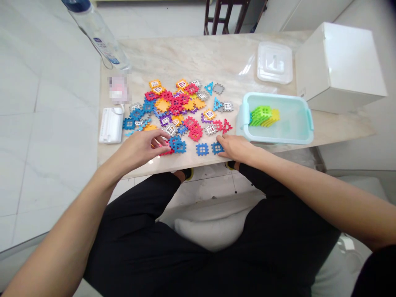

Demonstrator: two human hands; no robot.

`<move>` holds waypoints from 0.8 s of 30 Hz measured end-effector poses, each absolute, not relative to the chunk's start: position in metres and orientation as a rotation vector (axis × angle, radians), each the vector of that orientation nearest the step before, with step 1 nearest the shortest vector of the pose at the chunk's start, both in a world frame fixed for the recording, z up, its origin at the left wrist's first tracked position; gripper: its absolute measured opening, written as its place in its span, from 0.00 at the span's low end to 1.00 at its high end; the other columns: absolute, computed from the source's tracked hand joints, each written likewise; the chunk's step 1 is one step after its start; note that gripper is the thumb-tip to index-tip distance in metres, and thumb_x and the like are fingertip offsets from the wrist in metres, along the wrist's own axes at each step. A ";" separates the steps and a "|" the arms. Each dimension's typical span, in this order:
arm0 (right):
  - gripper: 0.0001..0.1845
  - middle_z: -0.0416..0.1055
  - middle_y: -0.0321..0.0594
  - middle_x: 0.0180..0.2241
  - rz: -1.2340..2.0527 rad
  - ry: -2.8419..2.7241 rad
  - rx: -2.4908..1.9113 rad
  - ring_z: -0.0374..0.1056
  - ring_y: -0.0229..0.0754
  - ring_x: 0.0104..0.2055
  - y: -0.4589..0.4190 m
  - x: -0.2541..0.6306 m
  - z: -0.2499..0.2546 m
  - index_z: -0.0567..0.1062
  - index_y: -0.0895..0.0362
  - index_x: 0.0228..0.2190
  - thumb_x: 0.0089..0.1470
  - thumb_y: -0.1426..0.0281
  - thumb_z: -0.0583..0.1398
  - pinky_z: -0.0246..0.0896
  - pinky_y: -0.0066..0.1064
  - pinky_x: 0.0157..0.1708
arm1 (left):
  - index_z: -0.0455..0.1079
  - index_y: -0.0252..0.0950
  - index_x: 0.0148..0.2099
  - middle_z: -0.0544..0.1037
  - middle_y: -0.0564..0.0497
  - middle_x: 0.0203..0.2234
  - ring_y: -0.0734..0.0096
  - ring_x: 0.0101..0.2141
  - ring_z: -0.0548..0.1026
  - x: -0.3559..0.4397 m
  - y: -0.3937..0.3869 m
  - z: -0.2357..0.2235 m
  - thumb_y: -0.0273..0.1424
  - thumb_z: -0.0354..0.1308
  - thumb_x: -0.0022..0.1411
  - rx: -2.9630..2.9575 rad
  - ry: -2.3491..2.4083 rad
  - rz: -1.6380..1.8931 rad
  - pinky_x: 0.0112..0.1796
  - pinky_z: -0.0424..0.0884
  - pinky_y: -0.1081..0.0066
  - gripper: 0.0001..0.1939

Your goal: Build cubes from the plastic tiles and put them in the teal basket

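My right hand (236,147) has its fingers and thumb at the right edge of a blue window tile (216,148), pinching it near the table's front edge. A second blue square tile (202,149) lies flat just left of it. My left hand (144,145) hovers with curved, parted fingers beside overlapping blue tiles (178,145), holding nothing that I can see. A red tile (167,150) shows partly beneath its fingertips. Behind both hands spreads a heap of interlocking plastic tiles (176,103) in red, blue, orange, purple and grey, some with white window inserts.
Right of the heap stands a light blue bin (275,139) with green tiles (260,115) and yellow tiles (274,116) stacked inside. A clear lid (274,62) and a white box (343,66) are behind it. At the left are a water bottle (100,41) and a white pack (110,126).
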State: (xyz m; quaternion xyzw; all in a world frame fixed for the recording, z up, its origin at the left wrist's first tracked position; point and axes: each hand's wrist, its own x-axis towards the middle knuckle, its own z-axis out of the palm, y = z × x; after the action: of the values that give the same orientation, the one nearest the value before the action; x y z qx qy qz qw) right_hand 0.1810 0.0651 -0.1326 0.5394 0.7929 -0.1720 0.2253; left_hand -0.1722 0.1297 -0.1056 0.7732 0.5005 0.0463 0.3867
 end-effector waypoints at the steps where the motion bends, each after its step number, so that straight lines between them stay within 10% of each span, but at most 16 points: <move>1: 0.27 0.80 0.63 0.56 -0.467 2.187 1.500 0.81 0.62 0.54 0.065 0.181 -0.134 0.69 0.63 0.63 0.75 0.57 0.63 0.73 0.41 0.48 | 0.81 0.41 0.55 0.87 0.48 0.36 0.60 0.36 0.84 -0.171 0.130 -0.105 0.54 0.68 0.66 1.966 1.280 0.119 0.39 0.78 0.65 0.26; 15: 0.21 0.80 0.63 0.58 -0.573 2.195 1.517 0.81 0.63 0.57 0.062 0.186 -0.128 0.75 0.65 0.58 0.68 0.68 0.67 0.75 0.42 0.51 | 0.80 0.40 0.63 0.84 0.41 0.57 0.51 0.51 0.82 -0.161 0.134 -0.129 0.54 0.63 0.72 2.185 1.133 0.004 0.51 0.75 0.59 0.29; 24: 0.29 0.79 0.64 0.60 -0.615 2.321 1.485 0.81 0.62 0.57 0.042 0.202 -0.123 0.72 0.64 0.63 0.77 0.53 0.60 0.76 0.42 0.53 | 0.80 0.44 0.63 0.85 0.47 0.40 0.57 0.38 0.81 -0.173 0.125 -0.109 0.58 0.62 0.72 2.052 1.200 0.010 0.40 0.76 0.64 0.30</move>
State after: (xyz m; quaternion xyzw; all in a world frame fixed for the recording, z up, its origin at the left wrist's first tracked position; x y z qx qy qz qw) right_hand 0.2019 0.0416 -0.1234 0.5194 0.8117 -0.2150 0.1587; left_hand -0.1728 0.1251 -0.1089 0.8010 0.4683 0.0038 0.3729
